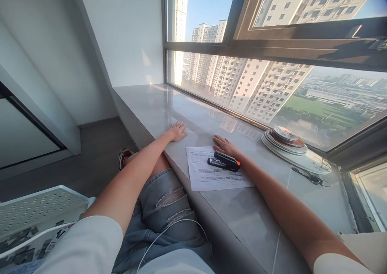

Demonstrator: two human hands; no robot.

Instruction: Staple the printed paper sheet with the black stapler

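Note:
My left hand [177, 131] lies flat on the grey tiled windowsill [145, 104], fingers spread, with nothing in it. My right hand [225, 145] also rests palm down on the sill, open, its edge close to the top right of a printed sheet of paper [201, 175]. On that sheet sits a black stapler [224, 161] with an orange tip, lying between my two forearms and just below my right hand. Neither hand appears to touch the stapler.
A stack of plates [286, 145] stands by the window, with a smaller patterned dish on top. Beside it lies a dark bunch of keys or similar small item [311, 177]. A white perforated basket [45, 199] is at lower left. A white cable [169, 225] crosses my lap.

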